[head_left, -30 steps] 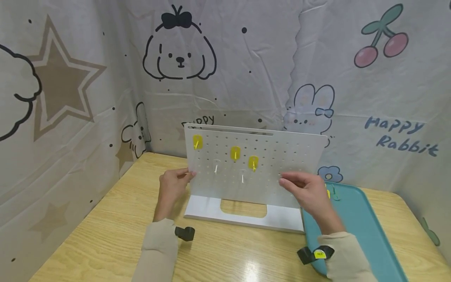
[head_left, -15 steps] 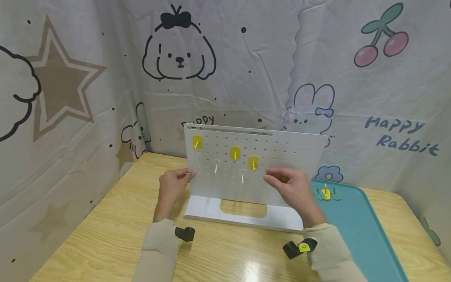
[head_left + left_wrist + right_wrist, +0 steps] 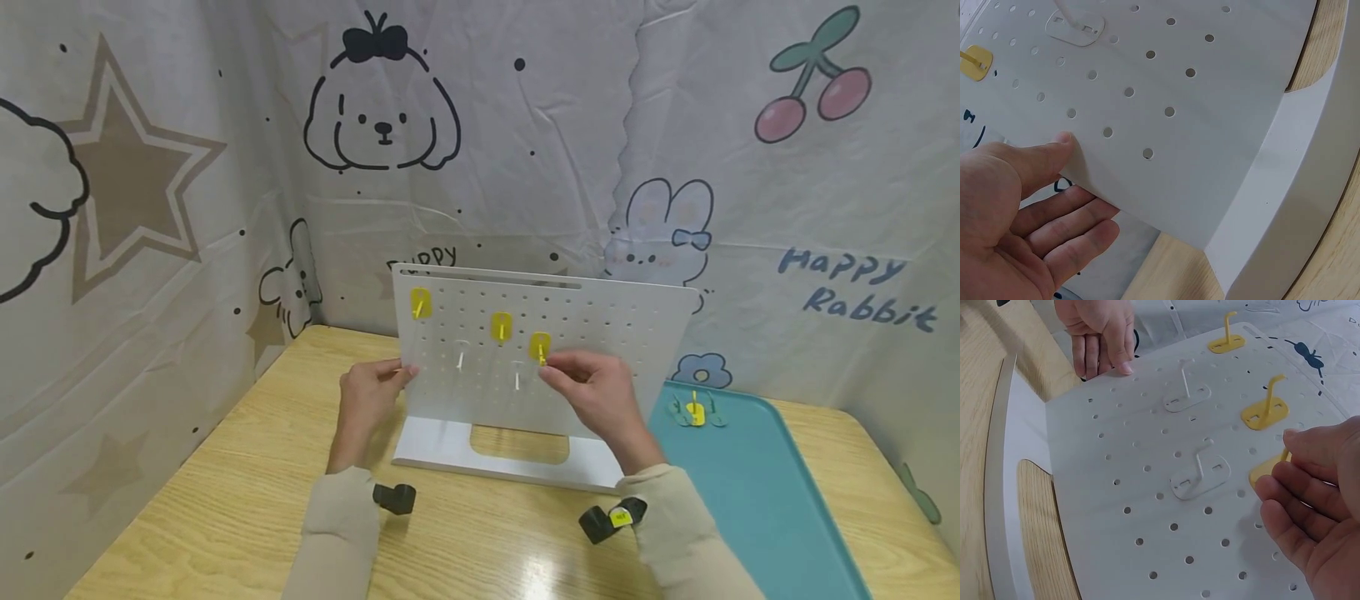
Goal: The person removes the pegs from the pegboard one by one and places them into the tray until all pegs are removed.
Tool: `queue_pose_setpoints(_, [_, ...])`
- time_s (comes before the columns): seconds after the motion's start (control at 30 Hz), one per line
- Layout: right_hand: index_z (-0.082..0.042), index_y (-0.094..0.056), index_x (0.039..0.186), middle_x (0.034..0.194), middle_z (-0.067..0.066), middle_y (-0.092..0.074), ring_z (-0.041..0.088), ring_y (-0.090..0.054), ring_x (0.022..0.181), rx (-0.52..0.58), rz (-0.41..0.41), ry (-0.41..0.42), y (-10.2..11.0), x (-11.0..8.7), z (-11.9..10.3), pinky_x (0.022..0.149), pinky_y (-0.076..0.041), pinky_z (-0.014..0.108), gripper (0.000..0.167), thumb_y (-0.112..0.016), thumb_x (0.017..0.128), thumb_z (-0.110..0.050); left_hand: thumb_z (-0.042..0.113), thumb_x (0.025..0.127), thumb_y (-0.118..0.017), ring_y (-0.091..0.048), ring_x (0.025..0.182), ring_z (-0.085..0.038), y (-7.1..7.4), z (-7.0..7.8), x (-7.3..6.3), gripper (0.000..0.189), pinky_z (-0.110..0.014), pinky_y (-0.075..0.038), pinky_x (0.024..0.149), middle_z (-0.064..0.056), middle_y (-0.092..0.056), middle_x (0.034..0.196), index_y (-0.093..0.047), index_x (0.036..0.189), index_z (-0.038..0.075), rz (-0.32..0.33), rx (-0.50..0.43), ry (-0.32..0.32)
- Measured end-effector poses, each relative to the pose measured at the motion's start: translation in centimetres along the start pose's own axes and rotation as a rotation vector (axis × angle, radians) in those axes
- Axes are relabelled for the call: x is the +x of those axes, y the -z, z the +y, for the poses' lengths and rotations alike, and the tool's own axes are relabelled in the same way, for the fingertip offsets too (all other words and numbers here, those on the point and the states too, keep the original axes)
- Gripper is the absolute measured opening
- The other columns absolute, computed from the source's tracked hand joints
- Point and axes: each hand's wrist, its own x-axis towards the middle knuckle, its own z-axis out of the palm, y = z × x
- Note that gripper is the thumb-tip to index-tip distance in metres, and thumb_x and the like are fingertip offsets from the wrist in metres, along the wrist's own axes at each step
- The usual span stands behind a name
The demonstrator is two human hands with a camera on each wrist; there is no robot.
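Observation:
A white pegboard (image 3: 585, 325) stands on its white base. My left hand (image 3: 367, 396) holds the board's left edge, thumb on the front face and fingers behind, as the left wrist view shows. My right hand (image 3: 600, 396) is at the lowest, rightmost yellow hook (image 3: 539, 343) on the board, thumb and forefinger pinching its prong; the right wrist view shows its plate (image 3: 1262, 471) partly hidden behind my fingers. Two other yellow hooks, one at upper left (image 3: 421, 303) and one in the middle (image 3: 501, 327), sit in the board. Lower down are two white hooks (image 3: 1200, 478).
A teal tray (image 3: 757, 492) lies right of the board, close to its base. At the tray's far end are a loose yellow hook (image 3: 696, 413) and green hooks (image 3: 716, 412) on either side. Wooden table (image 3: 465, 542) in front; printed cloth (image 3: 525, 167) hangs behind.
My right hand has moved left across the front of the board to the rightmost yellow hook, uncovering the hooks on the tray. My left hand has stayed on the board's edge.

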Motion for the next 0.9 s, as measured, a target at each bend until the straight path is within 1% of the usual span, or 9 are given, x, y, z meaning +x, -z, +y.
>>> queue_pose_setpoints(0.1, [-0.003, -0.078, 0.099, 0.092, 0.006, -0.075, 0.019, -0.068, 0.080, 0.000, 0.025, 0.018, -0.18, 0.17, 0.00, 0.069, -0.054, 0.030, 0.013, -0.078, 0.089, -0.011, 0.030, 0.094, -0.073, -0.068, 0.087, -0.025, 0.01, 0.03, -0.03, 0.033, -0.033, -0.049, 0.064, -0.013, -0.074, 0.104, -0.074, 0.118, 0.007, -0.002, 0.006, -0.015])
queue_pose_setpoints(0.23, [-0.003, -0.079, 0.095, 0.088, 0.005, -0.075, 0.018, -0.066, 0.077, 0.000, 0.046, 0.017, -0.35, 0.23, -0.05, 0.066, -0.052, 0.029, 0.010, -0.078, 0.089, -0.011, 0.030, 0.095, -0.072, -0.069, 0.087, -0.026, 0.06, 0.07, -0.04, 0.033, -0.034, -0.050, 0.064, -0.013, -0.074, 0.104, -0.074, 0.118, 0.007, -0.007, 0.005, -0.022])
queue_pose_setpoints(0.43, [-0.006, -0.080, 0.095, 0.088, 0.004, -0.075, 0.017, -0.061, 0.072, -0.029, 0.057, 0.000, -0.56, 0.05, -0.14, 0.062, -0.049, 0.029, 0.010, -0.078, 0.090, -0.014, 0.029, 0.094, -0.073, -0.069, 0.087, -0.024, 0.10, 0.04, 0.01, 0.033, -0.033, -0.050, 0.065, -0.013, -0.074, 0.106, -0.074, 0.118, 0.006, -0.001, 0.005, -0.015])
queue_pose_setpoints(0.63, [-0.005, -0.080, 0.094, 0.087, 0.005, -0.075, 0.017, -0.059, 0.069, -0.026, 0.078, 0.020, -0.62, -0.04, -0.15, 0.059, -0.047, 0.027, 0.008, -0.078, 0.089, -0.012, 0.029, 0.094, -0.073, -0.069, 0.086, -0.024, 0.07, 0.05, -0.02, 0.033, -0.033, -0.050, 0.064, -0.014, -0.074, 0.104, -0.074, 0.118, 0.006, 0.003, 0.009, -0.019])
queue_pose_setpoints(0.8, [-0.005, -0.080, 0.094, 0.087, 0.005, -0.075, 0.016, -0.063, 0.071, -0.032, 0.091, 0.051, -0.37, 0.00, -0.45, 0.061, -0.049, 0.028, 0.010, -0.078, 0.089, -0.013, 0.029, 0.094, -0.073, -0.068, 0.085, -0.024, 0.02, 0.09, 0.01, 0.033, -0.032, -0.050, 0.064, -0.013, -0.074, 0.105, -0.074, 0.117, 0.006, 0.004, 0.005, -0.014])
queue_pose_setpoints(0.9, [-0.005, -0.080, 0.094, 0.087, 0.005, -0.075, 0.017, -0.065, 0.073, -0.040, 0.093, 0.054, -0.11, -0.03, -0.56, 0.062, -0.050, 0.029, 0.010, -0.078, 0.089, -0.014, 0.030, 0.094, -0.073, -0.068, 0.086, -0.024, 0.04, 0.07, 0.01, 0.033, -0.033, -0.050, 0.065, -0.013, -0.074, 0.105, -0.074, 0.117, 0.007, 0.004, 0.003, -0.008])
